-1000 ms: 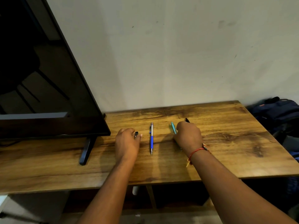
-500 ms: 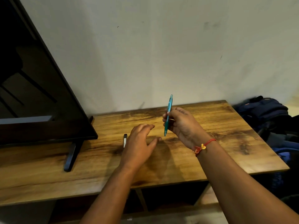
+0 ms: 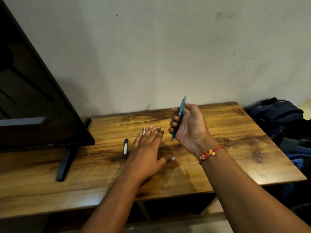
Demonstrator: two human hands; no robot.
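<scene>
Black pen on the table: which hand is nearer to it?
Left. The left hand is spread open just right of the black pen; the right hand is raised farther right, holding a teal pen.

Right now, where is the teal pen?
Head view, right of centre: the right hand holds the teal pen above the table, beside the left hand.

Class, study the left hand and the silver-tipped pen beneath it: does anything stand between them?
Nothing visible does. The left hand spreads directly over the silver-tipped pen; the black pen lies beside it on the left, and the right hand holds the teal pen up.
</scene>
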